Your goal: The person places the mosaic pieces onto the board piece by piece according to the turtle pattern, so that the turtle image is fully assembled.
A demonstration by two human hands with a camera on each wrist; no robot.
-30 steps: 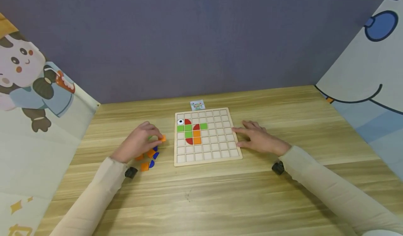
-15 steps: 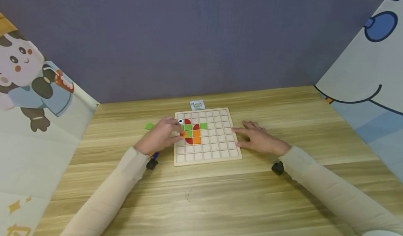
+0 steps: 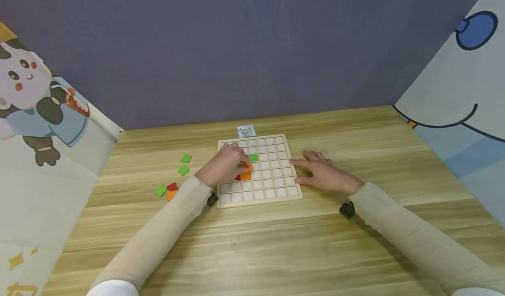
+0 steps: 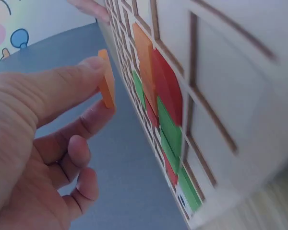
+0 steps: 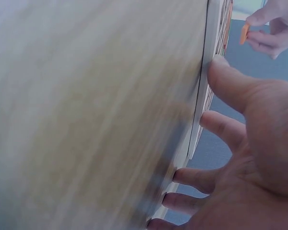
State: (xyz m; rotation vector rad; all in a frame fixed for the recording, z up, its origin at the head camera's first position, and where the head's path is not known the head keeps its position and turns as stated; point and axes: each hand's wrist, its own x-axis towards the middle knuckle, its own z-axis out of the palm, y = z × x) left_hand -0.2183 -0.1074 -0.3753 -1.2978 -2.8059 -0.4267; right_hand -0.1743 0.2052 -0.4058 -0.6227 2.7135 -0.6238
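Note:
My left hand (image 3: 225,164) pinches an orange square tile (image 4: 107,80) between thumb and index finger, held just above the wooden grid board (image 3: 272,194). Under and around that hand lie set-in tiles: a green square (image 3: 254,157), an orange square (image 3: 246,176) and, in the left wrist view, a red rounded piece (image 4: 167,86) and a white eye piece (image 4: 182,201). In the head view the hand hides several of them. My right hand (image 3: 325,173) touches the board's right edge with thumb and index finger, its fingers spread.
Left of the board lie loose green tiles (image 3: 183,170), a red piece (image 3: 172,186) and an orange tile (image 3: 171,195), partly behind the left sleeve. A small picture card (image 3: 246,131) lies behind the board. A dark panel (image 3: 252,55) rises at the table's back edge.
The left hand has carried the orange tile rightward from the loose pieces to above the board's filled cells. Loose green and red pieces are uncovered. The right hand stays at the board's edge.

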